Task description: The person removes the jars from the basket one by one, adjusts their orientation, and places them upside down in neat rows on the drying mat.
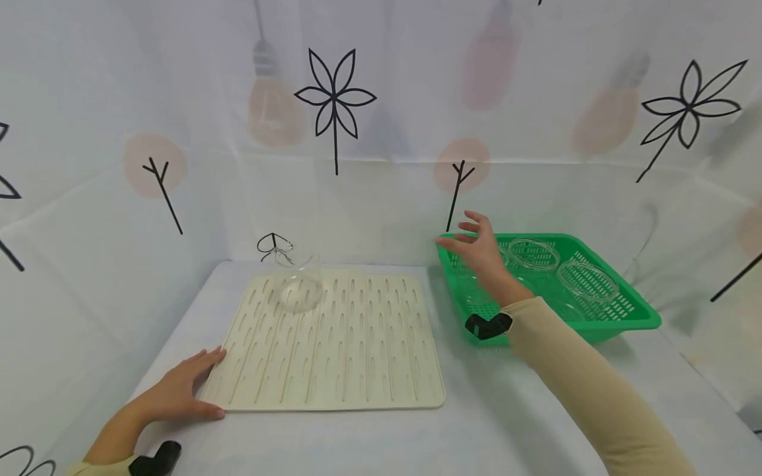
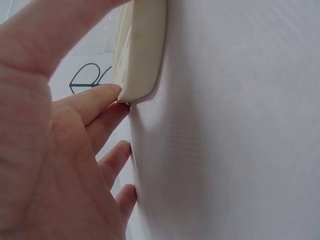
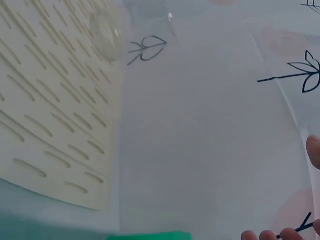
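Note:
A cream ridged drying mat (image 1: 333,357) lies flat on the white-covered table. Against its left edge rests my left hand (image 1: 178,390), thumb and fingers spread; in the left wrist view its extended fingers (image 2: 107,95) touch the mat's edge (image 2: 145,50). Near the mat's far left part stands a clear glass vessel (image 1: 301,293), its upper outline hard to make out. Above the far left corner of a green basket (image 1: 619,324) hovers my right hand (image 1: 479,251), fingers parted and holding nothing. Only its fingertips (image 3: 290,234) show in the right wrist view.
Several clear glass pieces, among them a round one (image 1: 588,281), sit in the green basket to the right of the mat. A patterned white cloth (image 1: 381,211) hangs behind the table and along its sides. A strip of table (image 1: 470,390) separates mat and basket.

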A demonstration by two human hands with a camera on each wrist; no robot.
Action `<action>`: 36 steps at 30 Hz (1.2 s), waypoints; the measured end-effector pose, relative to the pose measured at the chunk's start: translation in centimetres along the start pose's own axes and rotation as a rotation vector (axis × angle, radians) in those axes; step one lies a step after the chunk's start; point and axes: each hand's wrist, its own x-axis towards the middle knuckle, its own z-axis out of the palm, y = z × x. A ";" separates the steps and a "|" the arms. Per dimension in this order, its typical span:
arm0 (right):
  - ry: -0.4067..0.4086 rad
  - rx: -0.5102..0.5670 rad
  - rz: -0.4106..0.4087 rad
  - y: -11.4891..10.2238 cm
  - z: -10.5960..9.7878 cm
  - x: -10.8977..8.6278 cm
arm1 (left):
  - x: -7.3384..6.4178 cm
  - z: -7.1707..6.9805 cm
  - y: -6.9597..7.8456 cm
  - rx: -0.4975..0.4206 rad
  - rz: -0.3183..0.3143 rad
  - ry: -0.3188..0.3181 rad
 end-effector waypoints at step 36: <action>0.108 -0.205 0.022 4.4 -7.6 1.0 | -0.3 0.2 0.2 -0.014 -0.029 -0.009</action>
